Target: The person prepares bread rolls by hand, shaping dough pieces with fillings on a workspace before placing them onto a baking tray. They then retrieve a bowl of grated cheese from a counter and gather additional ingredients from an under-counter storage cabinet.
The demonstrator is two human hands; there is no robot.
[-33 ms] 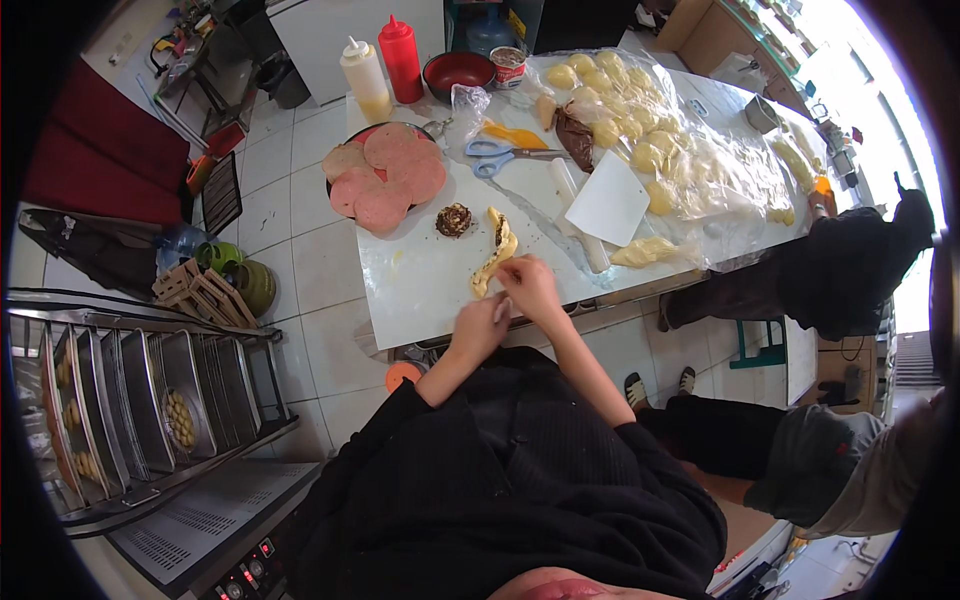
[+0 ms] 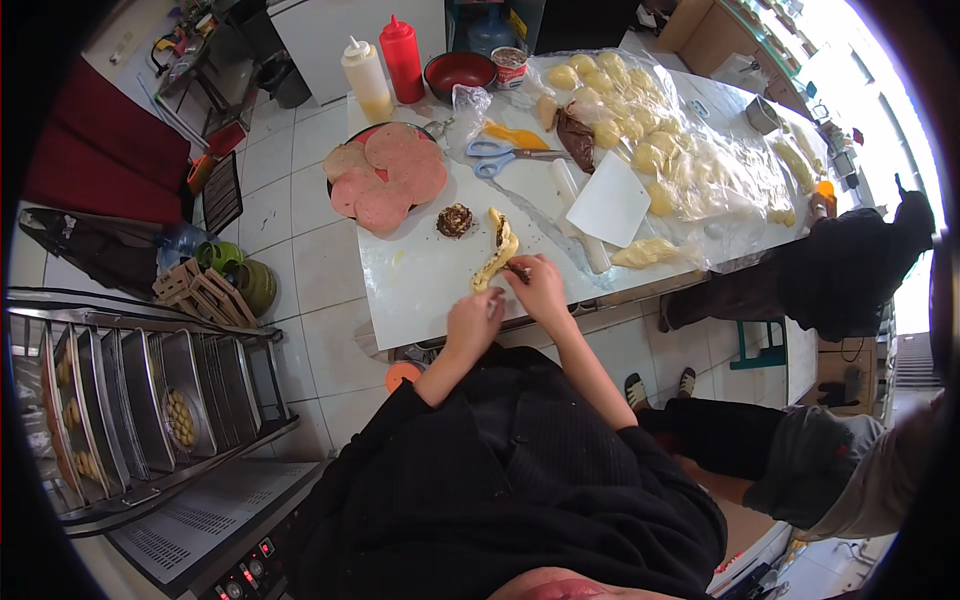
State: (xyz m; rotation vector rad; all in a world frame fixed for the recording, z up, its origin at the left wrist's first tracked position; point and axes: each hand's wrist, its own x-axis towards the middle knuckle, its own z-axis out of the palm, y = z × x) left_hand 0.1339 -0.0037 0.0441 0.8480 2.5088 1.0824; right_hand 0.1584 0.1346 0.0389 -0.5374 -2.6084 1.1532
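A strip of pale yellow dough (image 2: pixel 506 241) with dark filling along it lies twisted on the white tabletop (image 2: pixel 405 290). My left hand (image 2: pixel 474 320) is at its near end, fingertips closed on the dough. On the right side of the strip is my right hand (image 2: pixel 541 288), its fingers pinched round dark crumbs like the filling. Behind and to the left sits a small round mound of dark and pale shavings (image 2: pixel 455 221). Loose dark bits are scattered round the dough. The undersides of both hands are hidden.
A plate of pink round slices (image 2: pixel 385 175), squeeze bottles (image 2: pixel 401 60), a red bowl (image 2: pixel 460 72) and scissors (image 2: pixel 492 157) stand farther back. Rightward lie a rolling pin (image 2: pixel 590 240), a white scraper (image 2: pixel 610 200) and dough balls under plastic (image 2: pixel 655 150). Another person (image 2: pixel 835 270) stands at the right.
My right hand has shifted slightly right, and dark crumbs now show at its fingertips. My left hand has moved slightly left at the near end of the dough.
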